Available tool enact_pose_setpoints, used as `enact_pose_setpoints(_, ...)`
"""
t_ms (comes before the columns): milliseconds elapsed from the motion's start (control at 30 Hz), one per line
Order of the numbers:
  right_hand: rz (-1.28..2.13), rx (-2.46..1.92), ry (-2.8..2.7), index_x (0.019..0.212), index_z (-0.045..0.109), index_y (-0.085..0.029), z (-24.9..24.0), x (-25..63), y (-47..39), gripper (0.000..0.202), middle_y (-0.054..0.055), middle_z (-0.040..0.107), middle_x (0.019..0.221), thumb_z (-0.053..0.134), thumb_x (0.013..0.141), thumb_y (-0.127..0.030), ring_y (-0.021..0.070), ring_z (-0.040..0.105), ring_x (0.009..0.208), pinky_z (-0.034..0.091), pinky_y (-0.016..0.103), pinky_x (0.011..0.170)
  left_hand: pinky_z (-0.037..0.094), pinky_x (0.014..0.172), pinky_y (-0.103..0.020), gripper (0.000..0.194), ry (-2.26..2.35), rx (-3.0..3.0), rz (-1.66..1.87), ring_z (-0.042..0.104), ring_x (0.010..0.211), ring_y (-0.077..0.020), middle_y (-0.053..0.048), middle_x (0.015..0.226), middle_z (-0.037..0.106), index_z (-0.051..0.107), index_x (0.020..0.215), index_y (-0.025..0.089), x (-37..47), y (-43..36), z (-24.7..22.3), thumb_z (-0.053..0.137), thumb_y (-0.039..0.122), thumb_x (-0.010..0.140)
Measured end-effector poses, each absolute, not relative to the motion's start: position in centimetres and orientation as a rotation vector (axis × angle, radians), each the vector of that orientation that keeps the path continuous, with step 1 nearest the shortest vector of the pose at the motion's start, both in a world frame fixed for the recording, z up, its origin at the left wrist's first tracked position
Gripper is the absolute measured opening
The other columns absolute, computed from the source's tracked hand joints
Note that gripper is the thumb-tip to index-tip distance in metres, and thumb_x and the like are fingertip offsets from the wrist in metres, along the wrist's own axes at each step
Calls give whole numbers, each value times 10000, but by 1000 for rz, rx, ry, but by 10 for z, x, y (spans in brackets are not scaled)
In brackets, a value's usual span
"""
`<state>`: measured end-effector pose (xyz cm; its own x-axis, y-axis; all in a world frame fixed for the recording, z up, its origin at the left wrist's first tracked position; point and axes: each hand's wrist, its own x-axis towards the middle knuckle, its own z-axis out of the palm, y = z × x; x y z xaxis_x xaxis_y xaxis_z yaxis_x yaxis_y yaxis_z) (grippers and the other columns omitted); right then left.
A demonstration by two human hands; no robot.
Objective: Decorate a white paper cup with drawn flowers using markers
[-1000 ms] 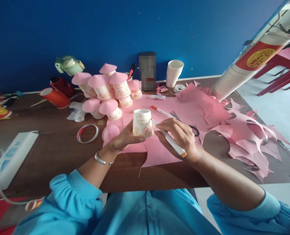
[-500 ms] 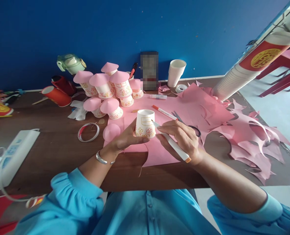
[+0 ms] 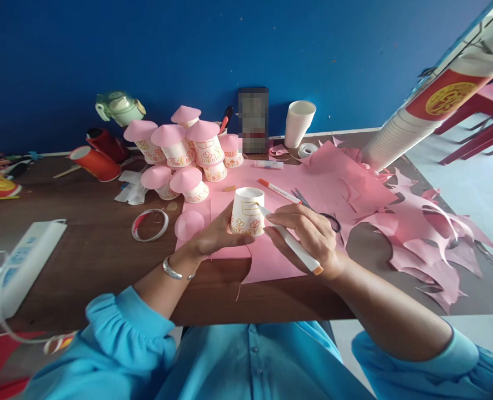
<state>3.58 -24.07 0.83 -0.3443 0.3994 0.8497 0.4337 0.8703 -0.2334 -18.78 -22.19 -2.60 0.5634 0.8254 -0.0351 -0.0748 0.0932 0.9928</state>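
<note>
My left hand [image 3: 219, 233] is closed round the side and lower edge of a white paper cup [image 3: 248, 214], held above the pink paper [image 3: 271, 272]. Red and golden-yellow flowers run along the cup's lower part, and a yellow outline of a box sits higher up. In my right hand [image 3: 313, 239] is a white marker [image 3: 294, 247] with an orange end, its tip at the cup's outlined box. Just beyond my right hand lie an orange-capped marker [image 3: 279, 191] and scissors [image 3: 329, 222], partly hidden by the fingers.
Several decorated cups with pink cone roofs [image 3: 169, 136] stand at the back left. A roll of tape [image 3: 149, 225] and a power strip [image 3: 25, 266] lie left. Pink paper scraps [image 3: 429, 255] and a tall cup stack [image 3: 413, 128] take up the right; more white cups [image 3: 299, 125] stand behind.
The cup has shifted very slightly right and down in view. The marker tip has moved a little up and left along the box outline; both grips are unchanged.
</note>
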Motion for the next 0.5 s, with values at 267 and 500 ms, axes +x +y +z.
enact_pose_setpoints(267, -39, -610, -1981, 1093, 613, -202, 6, 35, -240, 221, 31, 715, 850, 658, 916, -76, 169, 708, 718, 621, 301, 663, 510, 956, -402, 636, 706, 1283, 781, 610, 1114, -258, -65, 1199, 663, 579, 1332, 275, -187, -222, -25, 875, 347, 774)
enact_pose_setpoints(500, -78, -606, -1977, 1070, 612, -194, 7, 32, -242, 183, 16, 709, 788, 671, 932, -88, 159, 711, 693, 607, 281, 628, 488, 887, -363, 618, 768, 1265, 762, 594, 1038, -221, -50, 1137, 646, 567, 1278, 257, -188, -222, -22, 885, 373, 760)
